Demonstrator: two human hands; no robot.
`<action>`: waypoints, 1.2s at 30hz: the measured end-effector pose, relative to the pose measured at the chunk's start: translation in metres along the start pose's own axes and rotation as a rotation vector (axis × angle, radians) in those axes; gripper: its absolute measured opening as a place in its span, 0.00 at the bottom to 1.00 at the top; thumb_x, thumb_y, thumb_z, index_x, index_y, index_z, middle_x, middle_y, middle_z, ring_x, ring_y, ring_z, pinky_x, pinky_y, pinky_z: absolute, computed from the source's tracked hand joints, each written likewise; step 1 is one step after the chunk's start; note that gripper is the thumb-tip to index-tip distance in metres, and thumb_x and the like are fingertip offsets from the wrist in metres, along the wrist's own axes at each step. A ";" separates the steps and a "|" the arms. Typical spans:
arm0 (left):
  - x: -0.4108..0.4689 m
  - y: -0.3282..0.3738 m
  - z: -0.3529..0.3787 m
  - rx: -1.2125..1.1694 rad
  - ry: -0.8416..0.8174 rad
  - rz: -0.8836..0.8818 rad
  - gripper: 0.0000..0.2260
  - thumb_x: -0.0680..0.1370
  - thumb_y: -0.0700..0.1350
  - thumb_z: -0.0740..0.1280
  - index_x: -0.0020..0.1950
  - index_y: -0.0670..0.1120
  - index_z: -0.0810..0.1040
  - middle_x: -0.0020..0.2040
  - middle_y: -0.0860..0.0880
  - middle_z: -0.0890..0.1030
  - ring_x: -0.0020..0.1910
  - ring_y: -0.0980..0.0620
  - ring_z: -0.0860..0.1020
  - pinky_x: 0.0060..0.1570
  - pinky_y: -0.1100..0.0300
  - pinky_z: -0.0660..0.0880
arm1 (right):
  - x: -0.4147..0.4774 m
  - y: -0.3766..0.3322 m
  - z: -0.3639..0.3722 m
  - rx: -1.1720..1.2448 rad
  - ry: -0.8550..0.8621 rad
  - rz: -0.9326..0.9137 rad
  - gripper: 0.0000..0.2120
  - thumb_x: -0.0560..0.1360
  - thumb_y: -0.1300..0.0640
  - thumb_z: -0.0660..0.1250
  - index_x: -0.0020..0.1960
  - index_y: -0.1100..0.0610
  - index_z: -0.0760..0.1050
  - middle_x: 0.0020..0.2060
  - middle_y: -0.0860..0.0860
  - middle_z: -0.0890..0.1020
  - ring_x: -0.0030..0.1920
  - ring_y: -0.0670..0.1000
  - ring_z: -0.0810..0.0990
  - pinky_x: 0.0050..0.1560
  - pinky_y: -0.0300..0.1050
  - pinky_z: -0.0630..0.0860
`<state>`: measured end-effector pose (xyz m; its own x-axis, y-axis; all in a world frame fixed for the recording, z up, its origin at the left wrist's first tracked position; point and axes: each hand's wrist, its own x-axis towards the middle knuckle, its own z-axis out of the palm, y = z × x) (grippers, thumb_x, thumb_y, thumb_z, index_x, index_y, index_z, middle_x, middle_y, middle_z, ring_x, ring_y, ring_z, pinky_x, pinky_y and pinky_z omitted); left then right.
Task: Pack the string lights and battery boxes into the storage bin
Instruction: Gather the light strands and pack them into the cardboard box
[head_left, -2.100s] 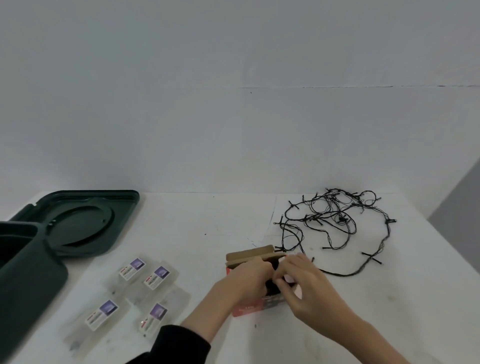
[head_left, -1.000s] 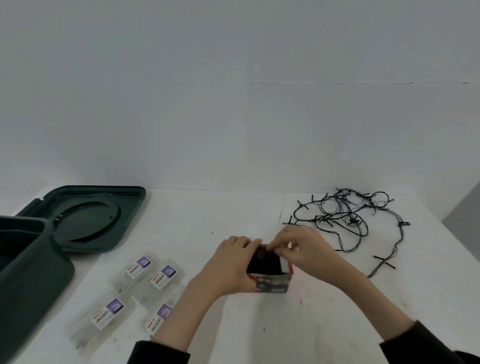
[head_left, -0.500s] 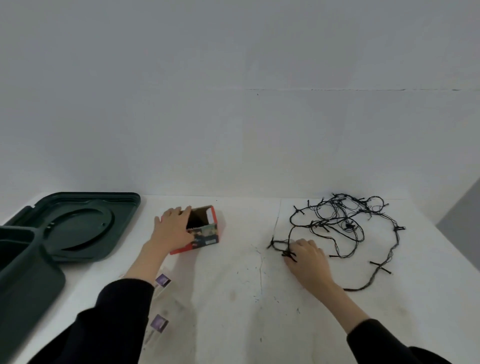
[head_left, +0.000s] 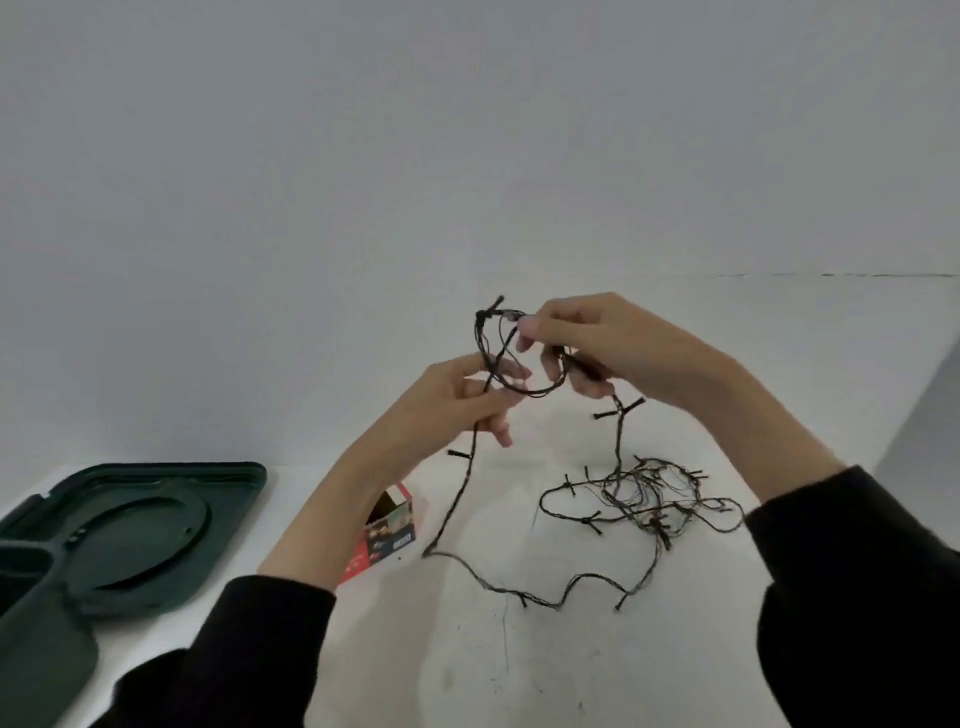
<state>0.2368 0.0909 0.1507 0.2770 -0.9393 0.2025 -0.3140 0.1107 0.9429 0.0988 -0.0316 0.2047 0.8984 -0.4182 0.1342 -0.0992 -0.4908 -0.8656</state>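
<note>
Left hand (head_left: 452, 400) fingers (head_left: 511, 371) pinching raised string lights (head_left: 619, 436), right hand (head_left: 608, 348) curled round same loop

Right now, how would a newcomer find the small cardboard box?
Start at the white table, with the dark green lid on its left. Between that lid and the black string lights, behind the left forearm, sits the small box. It alone is red with printed pictures, its top open.

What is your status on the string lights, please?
Left grip and right grip both pinch a raised loop of the string lights. Remainder tangled on table. Storage bin open at left, small carton lying between.
</note>
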 end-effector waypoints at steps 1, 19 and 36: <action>0.003 0.005 -0.005 0.011 0.072 0.022 0.07 0.80 0.41 0.62 0.53 0.43 0.78 0.27 0.50 0.75 0.29 0.52 0.77 0.53 0.48 0.77 | -0.002 -0.004 -0.014 -0.095 0.005 0.010 0.17 0.71 0.44 0.69 0.47 0.57 0.79 0.33 0.53 0.77 0.28 0.52 0.66 0.28 0.41 0.61; 0.026 0.062 0.012 0.217 0.156 0.079 0.27 0.75 0.59 0.64 0.73 0.57 0.61 0.63 0.60 0.73 0.61 0.62 0.70 0.56 0.69 0.63 | -0.004 -0.056 -0.065 -0.365 0.008 -0.040 0.07 0.75 0.55 0.68 0.41 0.54 0.82 0.32 0.50 0.77 0.31 0.47 0.70 0.35 0.33 0.70; 0.033 0.048 -0.073 -0.318 0.617 -0.070 0.14 0.82 0.42 0.56 0.38 0.46 0.74 0.25 0.53 0.73 0.21 0.60 0.70 0.27 0.67 0.75 | -0.007 0.041 -0.113 -0.169 0.318 0.524 0.13 0.77 0.55 0.65 0.36 0.60 0.77 0.26 0.54 0.79 0.23 0.48 0.72 0.24 0.36 0.67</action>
<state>0.2972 0.0888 0.2215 0.7820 -0.6015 0.1631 -0.0215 0.2355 0.9716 0.0398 -0.1347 0.2231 0.5435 -0.8297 -0.1274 -0.5807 -0.2621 -0.7708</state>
